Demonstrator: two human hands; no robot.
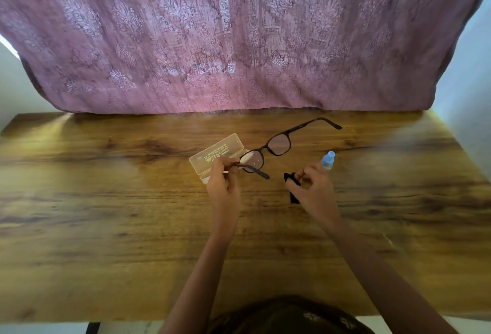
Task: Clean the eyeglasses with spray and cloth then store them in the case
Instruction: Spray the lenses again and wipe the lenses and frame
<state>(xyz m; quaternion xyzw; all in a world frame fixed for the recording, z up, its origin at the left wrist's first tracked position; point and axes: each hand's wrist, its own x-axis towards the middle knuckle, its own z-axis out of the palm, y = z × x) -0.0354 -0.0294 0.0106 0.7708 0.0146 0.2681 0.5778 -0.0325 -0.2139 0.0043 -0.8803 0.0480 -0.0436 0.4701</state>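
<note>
Dark-framed eyeglasses [276, 145] hang above the wooden table [106, 214] with their temples unfolded. My left hand [224, 182] pinches the near temple, holding them up. A black cloth [292, 178] is bunched in the fingers of my right hand [312, 190], to the right of the glasses. Behind the left hand lies a translucent case [215, 154] with its lid open, partly hidden by the hand and one lens. Beyond the right hand stands a small spray bottle [328, 159] with a pale blue cap.
A mauve patterned curtain [239, 36] hangs along the table's far edge. Pale walls show at both sides. The near table edge runs just above my dark clothing at the bottom of the view.
</note>
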